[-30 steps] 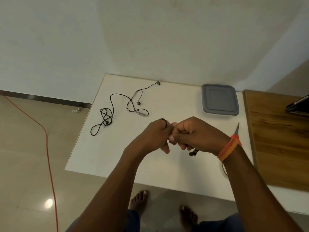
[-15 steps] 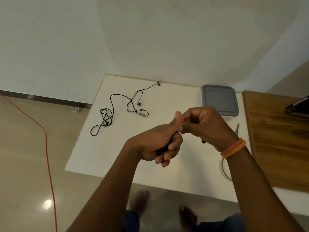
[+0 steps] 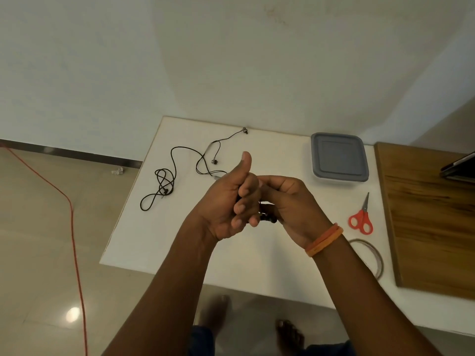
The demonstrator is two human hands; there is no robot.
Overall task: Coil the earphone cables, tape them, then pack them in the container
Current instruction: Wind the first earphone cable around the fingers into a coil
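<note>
Above the white table [image 3: 154, 240], my left hand [image 3: 228, 201] has its thumb straight up and its fingers curled round a black earphone cable [image 3: 267, 217]. Most of that cable is hidden between the hands. My right hand [image 3: 288, 201] meets it from the right and pinches the same cable, whose dark buds show just below the fingers. A second black earphone cable [image 3: 174, 173] lies loose and uncoiled on the table's far left. The grey-lidded container [image 3: 339, 156] stands shut at the back right. A clear tape roll [image 3: 372, 255] lies near my right forearm.
Red-handled scissors [image 3: 361, 218] lie right of my hands, below the container. A wooden board [image 3: 431, 217] covers the table's right end, with a dark device [image 3: 460, 168] on it. A red cord [image 3: 74, 240] runs across the floor on the left.
The hands turned about each other while winding the cable: the left hand rose and its thumb now points up, the right hand dropped lower beside it. The scissors and tape came into view.
</note>
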